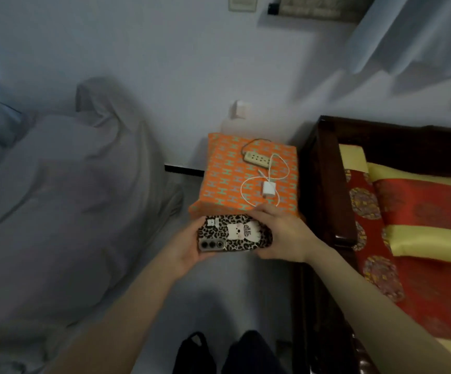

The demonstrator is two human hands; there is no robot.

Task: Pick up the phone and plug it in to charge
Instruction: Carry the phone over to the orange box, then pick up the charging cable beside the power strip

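Note:
A phone (233,233) in a leopard-print case with a white cat figure is held sideways, back up, just in front of an orange patterned box (227,179). My left hand (185,248) grips its camera end and my right hand (283,236) grips the other end. On the box lie a white charger block (268,189) with a looping white cable (248,182) and a cream power strip (258,157). The cable's phone end runs toward my right hand and its tip is hidden.
A grey cloth-covered piece of furniture (56,198) stands on the left. A dark wooden bench (324,184) with red and yellow cushions (421,238) is on the right. A wall socket (239,108) sits above the box. My legs (248,352) show at the bottom.

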